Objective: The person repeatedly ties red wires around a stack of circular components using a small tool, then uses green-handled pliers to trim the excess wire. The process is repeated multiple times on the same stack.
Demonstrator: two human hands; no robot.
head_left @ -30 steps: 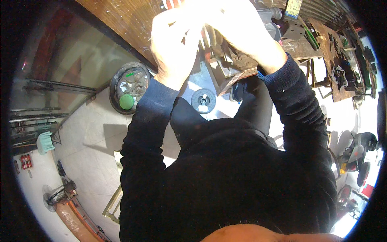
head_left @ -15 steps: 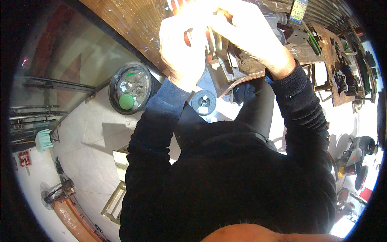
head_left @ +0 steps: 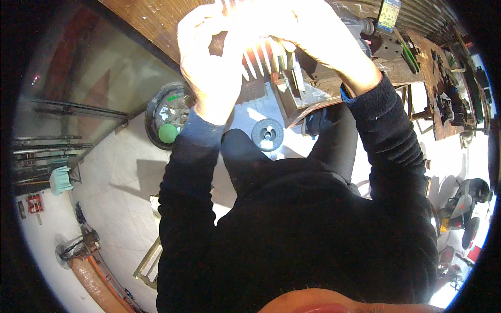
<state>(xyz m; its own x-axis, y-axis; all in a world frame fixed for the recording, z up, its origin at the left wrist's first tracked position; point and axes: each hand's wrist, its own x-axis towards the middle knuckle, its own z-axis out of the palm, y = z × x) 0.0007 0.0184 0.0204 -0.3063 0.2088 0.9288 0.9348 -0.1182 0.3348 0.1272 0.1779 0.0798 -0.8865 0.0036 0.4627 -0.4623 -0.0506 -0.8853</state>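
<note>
In the head view, strong glare washes out both hands at the top of the picture. Between them sits a slatted object (head_left: 264, 55) with pale, narrow, spaced ribs and a reddish-brown colour in the gaps; its exact kind cannot be made out. My left hand (head_left: 206, 68) is curled at its left side, fingers bent. My right hand (head_left: 323, 36) reaches in from the right, its fingertips closed at the object's upper right edge. White glare hides most of both hands' fingers and the object's upper part.
A wooden workbench (head_left: 143, 18) runs along the top, with an open wooden drawer (head_left: 323, 99) beneath the right hand. Below stands a black bin (head_left: 152, 122) holding scraps and a green lid. A dark spool (head_left: 267, 134) lies by my knees. Metal tools fill the bench's right side.
My left hand has shifted left and a little lower, uncovering more of the slatted object's ribs. My right hand stays near the same place. The view has shifted slightly.
</note>
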